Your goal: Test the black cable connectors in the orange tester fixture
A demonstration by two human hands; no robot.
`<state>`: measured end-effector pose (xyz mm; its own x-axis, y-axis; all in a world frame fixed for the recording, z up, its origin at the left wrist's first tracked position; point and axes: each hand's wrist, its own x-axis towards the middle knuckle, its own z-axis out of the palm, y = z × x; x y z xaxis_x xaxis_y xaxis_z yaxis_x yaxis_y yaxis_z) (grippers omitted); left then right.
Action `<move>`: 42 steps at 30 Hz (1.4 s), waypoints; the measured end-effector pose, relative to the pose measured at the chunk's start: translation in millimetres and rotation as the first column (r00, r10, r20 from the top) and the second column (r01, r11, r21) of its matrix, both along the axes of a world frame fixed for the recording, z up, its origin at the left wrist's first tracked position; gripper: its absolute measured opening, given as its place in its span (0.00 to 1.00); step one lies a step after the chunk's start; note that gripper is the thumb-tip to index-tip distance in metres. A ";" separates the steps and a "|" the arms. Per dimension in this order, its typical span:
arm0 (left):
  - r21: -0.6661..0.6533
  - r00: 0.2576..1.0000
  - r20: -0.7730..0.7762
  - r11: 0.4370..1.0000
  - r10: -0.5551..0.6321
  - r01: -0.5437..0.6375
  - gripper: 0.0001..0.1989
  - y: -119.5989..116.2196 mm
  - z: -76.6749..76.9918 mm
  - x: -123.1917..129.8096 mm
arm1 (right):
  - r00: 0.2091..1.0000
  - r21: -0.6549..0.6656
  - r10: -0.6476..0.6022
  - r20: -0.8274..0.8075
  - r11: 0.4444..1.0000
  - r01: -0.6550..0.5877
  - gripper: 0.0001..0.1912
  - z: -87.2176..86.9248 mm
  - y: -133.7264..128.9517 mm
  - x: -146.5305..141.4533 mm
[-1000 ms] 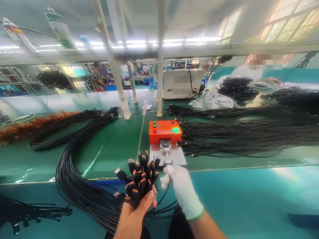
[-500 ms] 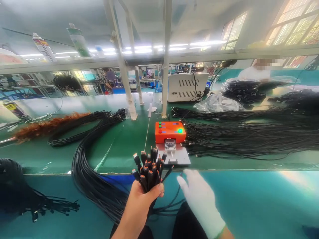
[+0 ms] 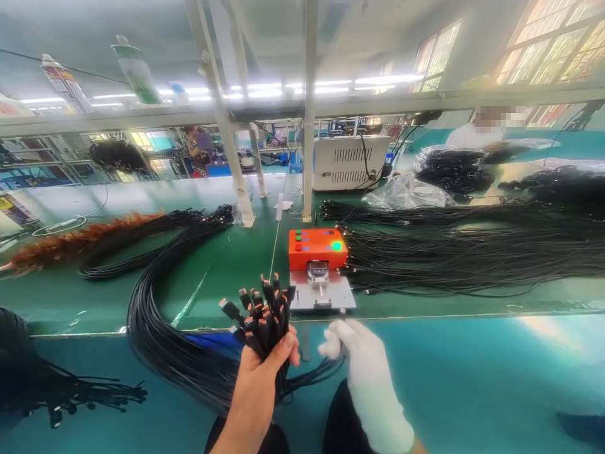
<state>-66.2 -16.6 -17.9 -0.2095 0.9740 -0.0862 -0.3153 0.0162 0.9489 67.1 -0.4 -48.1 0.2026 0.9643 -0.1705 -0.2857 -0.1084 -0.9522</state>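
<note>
My bare left hand (image 3: pixel 265 372) is wrapped round a bundle of black cables (image 3: pixel 262 315), their plugs with orange tips fanned upward. My right hand (image 3: pixel 357 353), in a white glove, pinches one black cable plug (image 3: pixel 343 313) just in front of the bench edge. From that hand, cable lengths run back toward the bundle. Ahead of both hands sits an orange tester box (image 3: pixel 317 249) with a lit green light, green and red buttons. A metal plate with a small fixture (image 3: pixel 319 287) lies in front of it, apart from the plug.
Black cables (image 3: pixel 449 258) spread over the bench's right side. More cables (image 3: pixel 155 302) curve off the front edge at left, near an orange-brown fluffy duster (image 3: pixel 85 239). Metal posts (image 3: pixel 308 126) carry a shelf. A grey vented box (image 3: pixel 350 161) stands behind; a person (image 3: pixel 475 132) is at the far right.
My right hand has closed on one cable plug and holds it upright near the plate. The left hand with its bundle has shifted slightly left in view, as the whole scene has.
</note>
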 end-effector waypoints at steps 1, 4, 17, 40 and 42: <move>0.004 1.000 0.013 1.000 -0.028 0.028 0.09 -0.2 0.3 -0.7 | 0.999 -0.012 0.034 0.039 0.999 -0.034 0.13 -2.0 4.6 3.6; -0.015 0.997 0.019 0.997 -0.071 0.071 0.08 -0.5 -0.2 -0.9 | 0.984 -0.050 0.138 0.110 0.990 -0.133 0.12 -4.2 18.0 6.8; -0.070 0.992 0.098 0.995 0.083 -0.077 0.19 1.0 0.5 8.6 | 0.969 -0.047 0.218 0.119 0.976 -0.214 0.15 -12.9 40.2 -1.7; -0.074 0.992 0.046 0.990 -0.115 0.118 0.08 2.4 0.4 -2.1 | 0.915 -0.139 0.354 0.193 0.933 -0.332 0.12 -17.0 13.2 15.4; -0.082 0.988 0.043 0.985 -0.146 0.150 0.08 1.3 -1.2 -5.1 | 0.916 -0.119 0.301 0.267 0.953 -0.278 0.14 -14.5 9.6 13.3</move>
